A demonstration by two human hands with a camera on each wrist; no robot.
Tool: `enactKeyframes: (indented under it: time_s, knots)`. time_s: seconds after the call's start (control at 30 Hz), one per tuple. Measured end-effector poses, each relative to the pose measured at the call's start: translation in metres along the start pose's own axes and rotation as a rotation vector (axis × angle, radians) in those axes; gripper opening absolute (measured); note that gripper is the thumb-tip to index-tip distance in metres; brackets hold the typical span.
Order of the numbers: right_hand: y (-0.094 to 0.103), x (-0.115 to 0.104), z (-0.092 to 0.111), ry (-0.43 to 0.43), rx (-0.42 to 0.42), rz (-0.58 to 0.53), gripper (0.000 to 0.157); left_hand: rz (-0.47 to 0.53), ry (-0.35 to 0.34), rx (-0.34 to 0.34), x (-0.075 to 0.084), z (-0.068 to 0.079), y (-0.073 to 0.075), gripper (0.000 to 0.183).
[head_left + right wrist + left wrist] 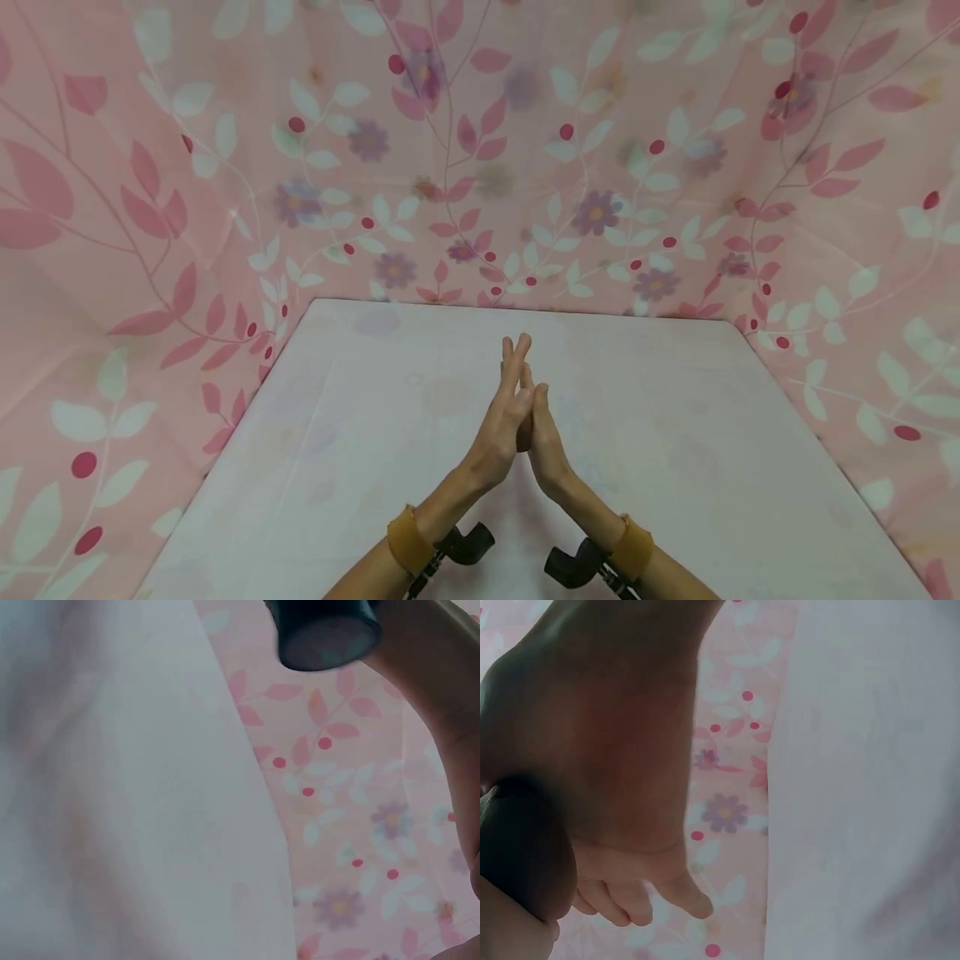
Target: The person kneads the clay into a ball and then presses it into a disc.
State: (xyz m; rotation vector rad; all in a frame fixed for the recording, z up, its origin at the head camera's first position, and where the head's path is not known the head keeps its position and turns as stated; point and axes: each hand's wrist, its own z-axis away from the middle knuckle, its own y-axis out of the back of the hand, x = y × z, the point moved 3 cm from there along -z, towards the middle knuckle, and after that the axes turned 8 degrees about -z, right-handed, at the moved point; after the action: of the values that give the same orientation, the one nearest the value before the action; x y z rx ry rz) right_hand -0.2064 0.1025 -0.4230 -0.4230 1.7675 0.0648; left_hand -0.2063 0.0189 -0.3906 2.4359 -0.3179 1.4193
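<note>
1. Closest to the viewer, well behind the fingers [513,362], a left forearm [371,575] and a right forearm [675,575] slant in toward each other.
2. A little nearer the fingers, each wrist wears a mustard band: the left band [410,540] and the right band [632,547]. On the inner side of each sits a black curved fitting, the left fitting [468,544] and the right fitting [573,565], well apart from each other and below the fingers.
3. The left hand [498,429] and the right hand [549,450] meet palm toward palm. Their fingers are mostly straight, pointing up and away, with only a narrow gap between the hands; two left fingertips stand slightly apart.
4. Between the palms, just below the fingers, is a dark object [522,442], pressed from both sides rather than gripped by curled fingers. Its lower end shows; the hands hide the rest, so its full shape cannot be told.
5. In the left wrist view a dark rounded shape [525,847] lies against the palm, beside the fingers.
6. Below and around the fingers spreads the white table [375,400]; its far edge lies beyond the fingertips.
7. Farthest off, behind and to both sides of the fingers, hangs pink cloth [465,154] printed with leaves, flowers and red dots.
</note>
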Motion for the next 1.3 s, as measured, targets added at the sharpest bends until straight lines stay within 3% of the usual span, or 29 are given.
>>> enactKeyframes:
  time_s: [0.1, 0.27, 0.57, 0.93, 1.3]
  knots:
    - [-0.003, 0.005, 0.002, -0.017, -0.011, -0.011, 0.072, -0.016, -0.018, 0.019, 0.000, -0.005, 0.006, 0.063]
    - [-0.008, 0.008, 0.005, 0.000, -0.028, -0.022, 0.060, -0.035, -0.028, 0.037, -0.004, -0.011, 0.013, 0.066]
    - [-0.016, 0.001, 0.012, 0.013, -0.134, -0.069, 0.060, -0.027, -0.024, 0.041, -0.014, -0.016, 0.017, 0.065]
    - [-0.019, -0.009, 0.014, 0.086, -0.141, -0.063, 0.058, -0.022, 0.033, 0.043, -0.025, -0.018, 0.019, 0.064]
    - [-0.015, -0.016, 0.013, 0.124, -0.047, -0.024, 0.065, -0.004, 0.115, 0.023, -0.036, -0.014, 0.016, 0.066]
